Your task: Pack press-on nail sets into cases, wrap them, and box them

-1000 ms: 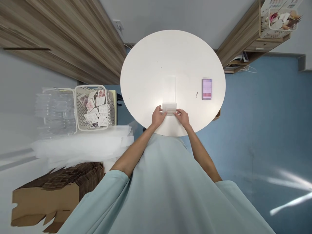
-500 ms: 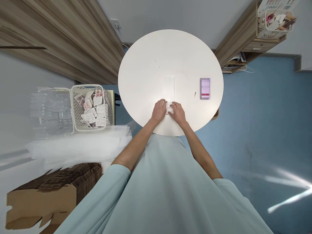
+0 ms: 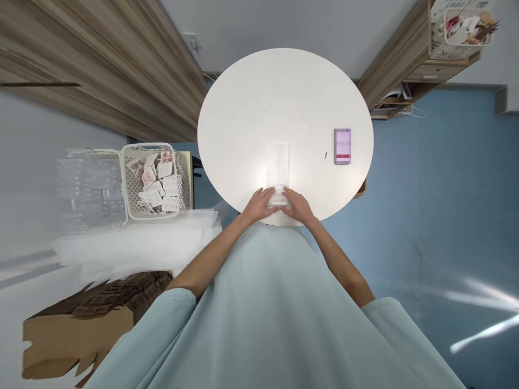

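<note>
A thin translucent white sheet [image 3: 279, 162] lies as a narrow strip on the round white table [image 3: 239, 113], running away from me. At its near end, close to the table's front edge, sits a clear plastic piece [image 3: 279, 200]. Its exact kind cannot be made out. My left hand [image 3: 259, 205] grips its left side with bent fingers, the thumb along the near edge. On the right side, my right hand [image 3: 298, 205] holds it the same way, both thumbs almost meeting. Fingertips rest where the piece and sheet join.
A pixelated purple phone-like object [image 3: 343, 146] lies at the table's right. To the left stand a white basket [image 3: 127, 189] of printed packets, clear plastic containers [image 3: 89, 189], white sheets [image 3: 133, 243] and flattened cardboard boxes [image 3: 77, 337]. Wooden cabinets flank the table.
Both hands have moved nearer to my body with the clear piece, and the translucent strip has come along. The thumbs now lie along the piece's near edge.
</note>
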Action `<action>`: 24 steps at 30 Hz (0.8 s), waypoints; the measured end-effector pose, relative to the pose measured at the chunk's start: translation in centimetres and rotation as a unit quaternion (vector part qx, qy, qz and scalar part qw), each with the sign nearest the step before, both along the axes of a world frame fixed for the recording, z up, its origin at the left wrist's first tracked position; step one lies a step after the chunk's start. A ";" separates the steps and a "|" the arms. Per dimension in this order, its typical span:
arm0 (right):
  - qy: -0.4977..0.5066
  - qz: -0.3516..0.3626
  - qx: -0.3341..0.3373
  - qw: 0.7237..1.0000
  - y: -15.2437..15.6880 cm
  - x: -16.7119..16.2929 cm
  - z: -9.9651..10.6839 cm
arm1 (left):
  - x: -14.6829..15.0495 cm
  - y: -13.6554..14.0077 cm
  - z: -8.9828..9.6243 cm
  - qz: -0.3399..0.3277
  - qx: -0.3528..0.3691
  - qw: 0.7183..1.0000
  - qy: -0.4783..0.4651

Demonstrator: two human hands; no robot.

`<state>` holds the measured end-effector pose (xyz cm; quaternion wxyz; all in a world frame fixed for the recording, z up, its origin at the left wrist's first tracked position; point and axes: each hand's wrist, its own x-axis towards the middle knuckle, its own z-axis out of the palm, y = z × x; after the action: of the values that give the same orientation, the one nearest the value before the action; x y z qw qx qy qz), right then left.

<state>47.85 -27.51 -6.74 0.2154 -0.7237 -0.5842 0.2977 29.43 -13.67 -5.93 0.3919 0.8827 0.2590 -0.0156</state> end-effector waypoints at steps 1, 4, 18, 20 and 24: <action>0.010 -0.005 -0.001 1.000 -0.5 -0.3 0.1 | -0.5 -0.3 0.0 0.001 -0.010 1.000 0.001; 0.042 -0.034 -0.007 0.999 -1.3 -0.6 0.5 | -1.2 -0.8 0.0 0.026 -0.034 0.999 0.004; 0.067 -0.183 -0.022 0.981 3.7 1.4 -0.1 | 1.7 1.6 -0.1 0.268 -0.116 0.956 0.017; 0.060 -0.200 -0.031 0.977 4.4 1.4 -0.8 | 2.4 1.9 -0.5 0.281 -0.116 0.952 0.027; 0.052 -0.243 -0.059 0.967 5.4 1.2 -1.5 | 3.3 2.0 -0.9 0.303 -0.101 0.947 0.037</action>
<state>49.07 -22.14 -8.24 0.2681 -0.8388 -0.3608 0.3073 32.72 -11.63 -6.85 0.4555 0.7169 0.5259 0.0452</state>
